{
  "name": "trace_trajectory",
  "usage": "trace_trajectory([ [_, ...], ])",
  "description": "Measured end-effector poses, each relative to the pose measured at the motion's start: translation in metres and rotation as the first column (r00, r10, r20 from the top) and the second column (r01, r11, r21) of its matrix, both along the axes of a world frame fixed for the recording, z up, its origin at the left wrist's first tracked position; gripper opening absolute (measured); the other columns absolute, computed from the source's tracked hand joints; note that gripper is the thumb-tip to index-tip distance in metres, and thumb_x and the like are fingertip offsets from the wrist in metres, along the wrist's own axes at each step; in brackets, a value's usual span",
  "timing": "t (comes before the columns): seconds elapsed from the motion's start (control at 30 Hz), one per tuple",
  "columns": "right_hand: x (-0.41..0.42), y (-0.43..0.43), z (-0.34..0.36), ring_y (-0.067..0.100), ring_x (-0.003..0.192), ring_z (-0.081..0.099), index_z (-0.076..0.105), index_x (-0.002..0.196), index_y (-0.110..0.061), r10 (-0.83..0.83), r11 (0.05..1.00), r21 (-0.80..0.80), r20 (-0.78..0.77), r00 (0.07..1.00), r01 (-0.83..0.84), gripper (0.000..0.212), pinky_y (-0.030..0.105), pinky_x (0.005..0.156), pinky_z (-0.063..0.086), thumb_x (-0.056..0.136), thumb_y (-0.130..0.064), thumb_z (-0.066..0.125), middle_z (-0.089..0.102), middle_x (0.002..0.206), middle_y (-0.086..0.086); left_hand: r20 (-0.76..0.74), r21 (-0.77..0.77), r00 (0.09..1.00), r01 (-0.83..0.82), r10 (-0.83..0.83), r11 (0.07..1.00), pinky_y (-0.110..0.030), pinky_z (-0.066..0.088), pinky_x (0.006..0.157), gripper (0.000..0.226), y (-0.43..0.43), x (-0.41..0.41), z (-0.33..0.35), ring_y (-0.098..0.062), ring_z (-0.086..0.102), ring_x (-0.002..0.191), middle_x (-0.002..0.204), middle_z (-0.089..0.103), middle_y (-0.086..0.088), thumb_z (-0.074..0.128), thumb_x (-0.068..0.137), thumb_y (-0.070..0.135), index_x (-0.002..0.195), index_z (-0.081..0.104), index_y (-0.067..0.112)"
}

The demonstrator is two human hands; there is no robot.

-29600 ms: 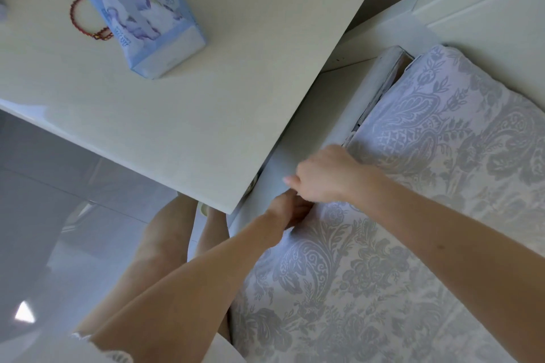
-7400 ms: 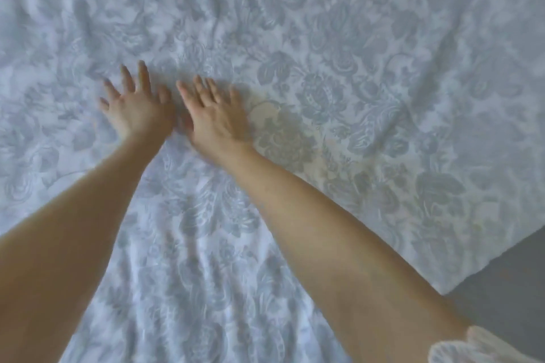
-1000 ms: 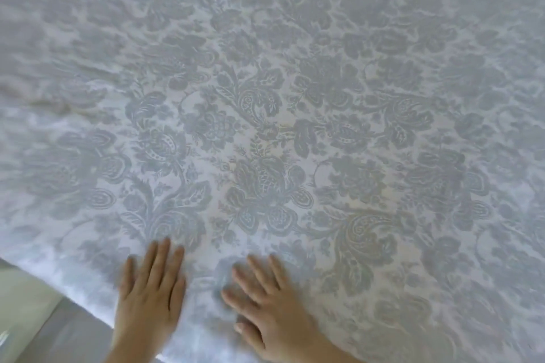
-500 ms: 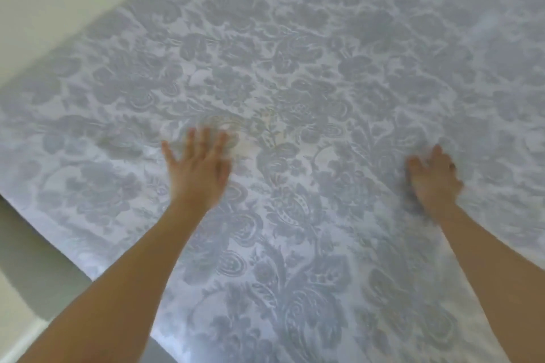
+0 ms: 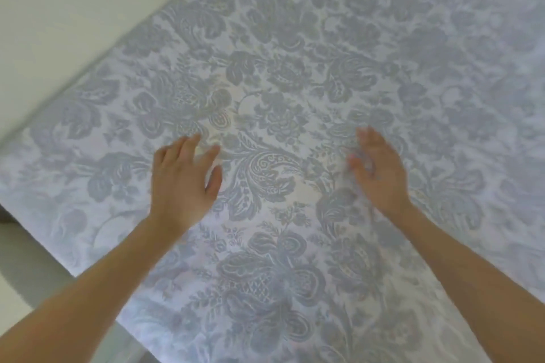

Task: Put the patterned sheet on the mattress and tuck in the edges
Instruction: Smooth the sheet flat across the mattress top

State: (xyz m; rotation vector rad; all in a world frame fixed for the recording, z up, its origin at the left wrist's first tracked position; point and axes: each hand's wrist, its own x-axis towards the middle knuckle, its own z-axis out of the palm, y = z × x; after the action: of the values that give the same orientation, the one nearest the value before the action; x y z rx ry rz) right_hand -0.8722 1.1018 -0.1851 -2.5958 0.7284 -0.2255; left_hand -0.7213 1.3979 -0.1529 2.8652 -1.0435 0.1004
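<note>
The patterned sheet (image 5: 295, 74), white with grey-blue floral and paisley print, lies spread flat over the mattress and fills most of the view. The mattress itself is hidden under it. My left hand (image 5: 182, 180) is palm down over the sheet left of centre, fingers apart, holding nothing. My right hand (image 5: 380, 168) is over the sheet right of centre, tilted on its edge and blurred, fingers extended, holding nothing. Whether either palm touches the cloth is unclear.
A pale cream wall or headboard (image 5: 73, 9) runs along the sheet's upper-left edge. At the lower left, past the sheet's near edge, a strip of pale bed frame or floor (image 5: 32, 280) shows. The sheet continues out of view to the right.
Over the last second both hands went from the sheet's near edge out onto its middle, apart. In the last half second the left hand shifted slightly right and the right hand turned on its edge.
</note>
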Motion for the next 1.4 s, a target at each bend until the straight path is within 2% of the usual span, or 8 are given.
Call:
trace_trajectory([
  [0.13,0.080,-0.034,-0.025,0.038,0.143,0.013,0.009,0.151,-0.026,-0.279,0.960,-0.074,-0.363,0.889,0.271,0.064,0.057,0.114,0.012,0.095,-0.055,0.020,0.011,0.157,0.019,-0.119,0.218,0.992,-0.012,0.038,0.976,-0.060,-0.001,0.112,0.055,-0.021,0.078,-0.044,-0.023,0.006,0.147,0.159,0.011,-0.003,0.013,0.098,0.049,0.149,0.016,0.031],
  [0.23,0.099,0.106,-0.055,0.043,0.140,0.019,0.020,0.147,-0.028,0.099,0.963,-0.230,-0.182,0.978,-0.140,0.054,0.065,0.108,0.016,0.097,-0.047,0.011,0.024,0.153,0.021,-0.031,0.204,0.969,-0.232,0.243,0.951,-0.052,-0.005,0.114,0.063,0.067,0.086,-0.066,-0.021,0.008,0.146,0.158,0.011,-0.001,0.001,0.095,0.051,0.151,0.016,0.027],
  [0.43,-0.020,0.224,-0.019,0.021,0.144,0.022,0.047,0.138,-0.022,0.790,0.583,0.249,0.048,0.611,-0.774,0.041,0.054,0.116,0.013,0.098,-0.030,0.043,0.033,0.152,0.005,-0.072,0.259,0.942,-0.300,0.328,0.918,-0.066,0.010,0.106,0.063,0.067,0.079,-0.042,-0.044,0.025,0.137,0.150,0.030,-0.023,0.017,0.094,0.042,0.144,0.035,0.008],
  [0.6,0.001,0.034,0.008,0.030,0.140,0.030,0.036,0.145,-0.017,0.095,0.995,0.001,-0.047,0.994,-0.095,0.049,0.050,0.114,0.024,0.100,-0.035,0.032,0.033,0.151,0.012,-0.034,0.125,0.995,0.101,-0.098,0.987,-0.065,0.018,0.105,0.053,-0.097,0.041,-0.023,-0.051,0.028,0.133,0.145,0.036,-0.028,0.026,0.097,0.036,0.142,0.040,0.011],
  [0.83,-0.180,-0.085,-0.024,0.016,0.146,-0.004,-0.001,0.150,-0.032,-0.241,0.971,-0.158,-0.619,0.748,0.181,0.055,0.053,0.116,0.005,0.099,-0.049,0.007,-0.001,0.160,0.000,-0.224,0.180,0.748,0.661,-0.624,0.728,-0.056,0.009,0.114,0.055,-0.256,-0.172,-0.056,-0.042,0.011,0.143,0.156,0.023,-0.004,0.020,0.096,0.041,0.148,0.027,0.025],
  [1.03,-0.571,0.037,-0.056,0.022,0.145,0.020,0.045,0.129,-0.019,-0.603,0.783,-0.324,-0.608,0.517,0.531,0.044,0.047,0.110,0.022,0.094,-0.038,0.026,0.029,0.154,0.002,-0.408,0.169,0.260,0.964,-0.875,0.207,-0.052,0.033,0.099,0.048,-0.186,-0.309,-0.065,-0.041,0.051,0.120,0.132,0.058,0.000,0.050,0.077,0.042,0.121,0.058,0.027],
  [1.2,-0.514,-0.034,0.005,0.024,0.106,0.066,0.065,0.120,-0.016,-0.853,0.483,-0.242,-0.347,0.389,0.842,0.034,0.048,0.098,0.045,0.092,-0.026,0.048,0.062,0.127,0.009,-0.226,-0.153,0.458,0.855,-0.860,0.495,-0.030,0.043,0.069,0.030,-0.304,-0.312,-0.023,-0.027,0.067,0.068,0.078,0.068,-0.003,0.044,0.076,0.024,0.082,0.070,0.013],
  [1.4,-0.394,-0.173,0.000,0.026,0.146,0.012,0.017,0.151,-0.022,-0.467,0.883,-0.153,-0.386,0.796,0.444,0.051,0.050,0.117,0.003,0.101,-0.035,0.025,0.013,0.159,0.006,-0.189,0.157,0.801,0.595,-0.568,0.788,-0.053,0.025,0.110,0.054,-0.464,-0.371,-0.039,-0.043,0.023,0.139,0.153,0.028,-0.015,0.034,0.097,0.038,0.148,0.029,0.021],
])
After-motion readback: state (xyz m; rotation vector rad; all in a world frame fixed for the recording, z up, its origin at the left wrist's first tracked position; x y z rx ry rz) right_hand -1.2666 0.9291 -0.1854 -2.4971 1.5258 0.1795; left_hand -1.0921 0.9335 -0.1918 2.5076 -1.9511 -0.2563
